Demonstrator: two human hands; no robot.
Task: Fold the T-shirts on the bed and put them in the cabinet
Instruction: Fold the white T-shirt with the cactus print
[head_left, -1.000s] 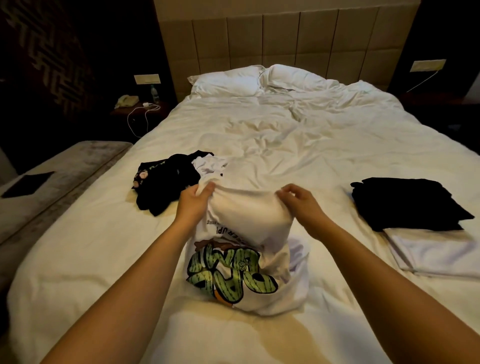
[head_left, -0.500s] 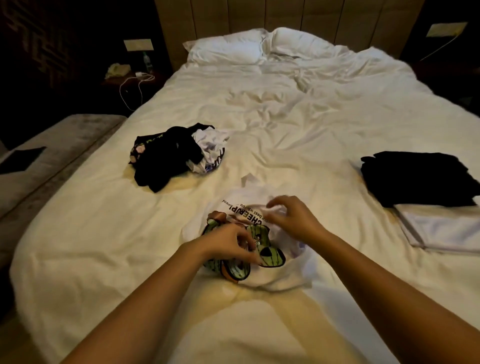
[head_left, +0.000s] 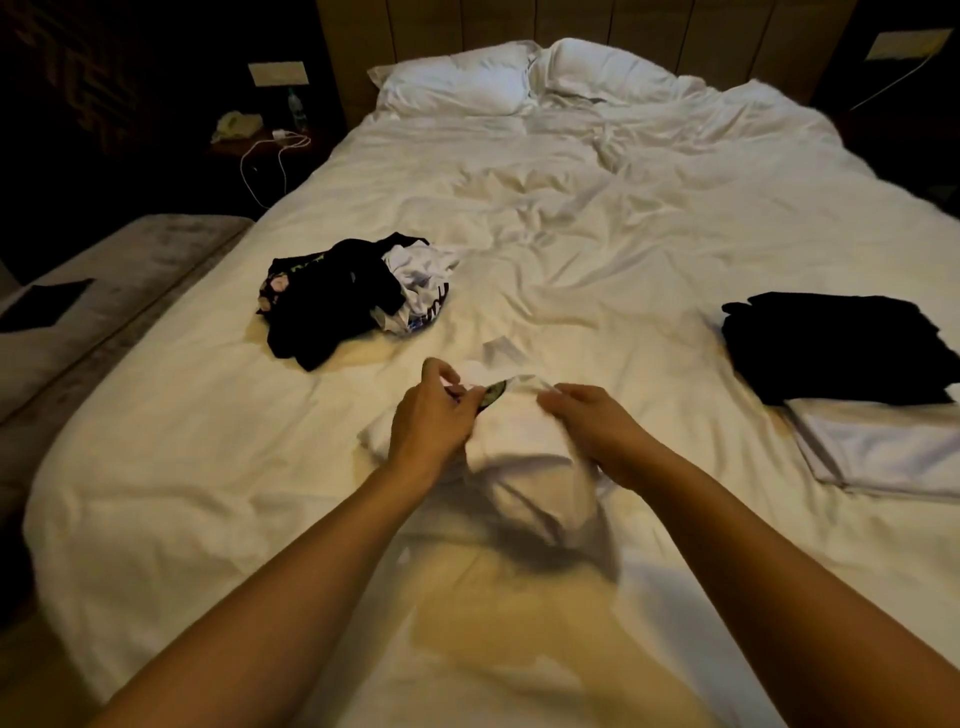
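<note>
A white T-shirt (head_left: 524, 467) with a green print lies bunched on the white bed (head_left: 571, 218) in front of me. My left hand (head_left: 434, 421) pinches its far edge, where a sliver of the green print shows. My right hand (head_left: 592, 421) grips the same edge a little to the right. A heap of unfolded black and white T-shirts (head_left: 353, 296) sits to the left. At the right, a folded black T-shirt (head_left: 831, 348) lies partly on a folded white T-shirt (head_left: 883, 447). No cabinet is in view.
Two white pillows (head_left: 519, 73) lean at the headboard. A dark nightstand (head_left: 260, 140) with a phone, a bottle and a white cable stands at the left. A grey bench (head_left: 104, 291) with a dark flat item runs along the bed's left side.
Both hands lowered the lifted shirt onto the bed, then shifted to its far edge. The green print, facing up before, is now almost hidden.
</note>
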